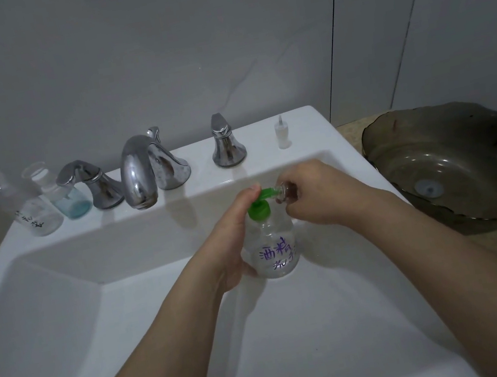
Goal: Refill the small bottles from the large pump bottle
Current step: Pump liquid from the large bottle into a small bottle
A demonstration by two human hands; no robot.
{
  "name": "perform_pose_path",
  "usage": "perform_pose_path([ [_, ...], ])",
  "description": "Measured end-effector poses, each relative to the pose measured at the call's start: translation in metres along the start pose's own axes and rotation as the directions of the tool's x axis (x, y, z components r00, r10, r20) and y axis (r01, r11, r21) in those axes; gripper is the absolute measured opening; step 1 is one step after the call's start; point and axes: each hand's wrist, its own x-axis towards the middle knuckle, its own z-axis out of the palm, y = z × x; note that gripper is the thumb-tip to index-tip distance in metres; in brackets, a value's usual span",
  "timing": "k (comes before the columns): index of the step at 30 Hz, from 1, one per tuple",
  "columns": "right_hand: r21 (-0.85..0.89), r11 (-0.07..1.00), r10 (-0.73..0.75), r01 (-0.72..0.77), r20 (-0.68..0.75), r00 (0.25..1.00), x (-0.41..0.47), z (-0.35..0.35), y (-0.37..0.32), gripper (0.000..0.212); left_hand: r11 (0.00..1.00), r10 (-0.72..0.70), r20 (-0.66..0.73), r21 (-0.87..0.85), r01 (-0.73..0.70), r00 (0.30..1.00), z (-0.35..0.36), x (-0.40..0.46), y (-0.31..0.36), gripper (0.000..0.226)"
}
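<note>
My left hand [233, 240] grips a clear large pump bottle [275, 249] with a green pump head [259, 204] and purple writing, held over the white sink [62, 301]. A finger of that hand lies on top of the pump. My right hand [320, 192] holds a small clear bottle [289, 193] with its mouth against the green nozzle tip. A small spray cap [282, 131] stands on the sink's back ledge at the right. At the ledge's left end stand two capped bottles: a clear one [11, 195] and one with blue liquid [60, 193].
A chrome faucet [142, 170] with two handles [88, 182] [226, 142] lines the back ledge. A dark glass basin [467, 165] sits on the counter to the right. Grey wall behind.
</note>
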Motion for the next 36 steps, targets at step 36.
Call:
perform_pose_path([
  [36, 0.069, 0.997, 0.036, -0.037, 0.013, 0.999, -0.004, -0.006, -0.007, 0.022, 0.946, -0.281, -0.503, -0.003, 0.324, 0.817, 0.040, 0.009, 0.060, 0.024],
])
